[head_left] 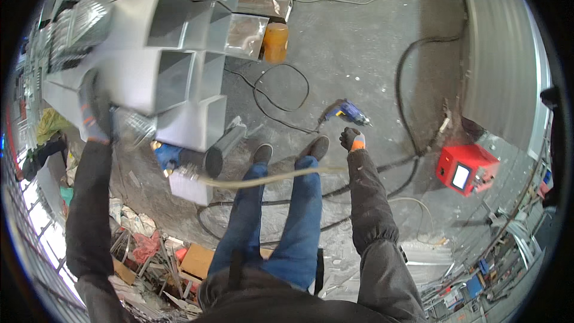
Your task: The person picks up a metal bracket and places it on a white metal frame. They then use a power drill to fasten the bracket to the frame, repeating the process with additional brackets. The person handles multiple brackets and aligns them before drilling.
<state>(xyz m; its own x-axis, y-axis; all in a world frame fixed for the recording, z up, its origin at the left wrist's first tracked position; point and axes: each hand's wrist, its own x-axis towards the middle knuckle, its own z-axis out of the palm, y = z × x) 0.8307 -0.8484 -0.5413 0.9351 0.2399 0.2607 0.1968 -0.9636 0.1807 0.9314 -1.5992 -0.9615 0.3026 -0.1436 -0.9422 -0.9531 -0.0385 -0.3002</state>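
Note:
My left hand [92, 110], in a grey and orange glove, lies with fingers stretched along the edge of a stack of silver sheet-metal boxes [122, 81]. It is somewhat blurred. My right hand [353, 139], gloved in dark grey and orange, is curled closed above the floor; anything inside its fingers is hidden. Just beyond it lies a blue corded power drill [348, 112]. A pale yellowish hose [269, 178] crosses in front of my legs and passes under my right forearm. Near the boxes' lower side is a blue tool [169, 157], its kind unclear.
An orange plastic jar [275, 42] stands beside the boxes. A red machine [466, 168] with a screen sits at the right, near a thick black cable [402, 78]. Corrugated metal sheets [501, 54] line the right side. Scrap and cardboard [198, 261] lie at the lower left.

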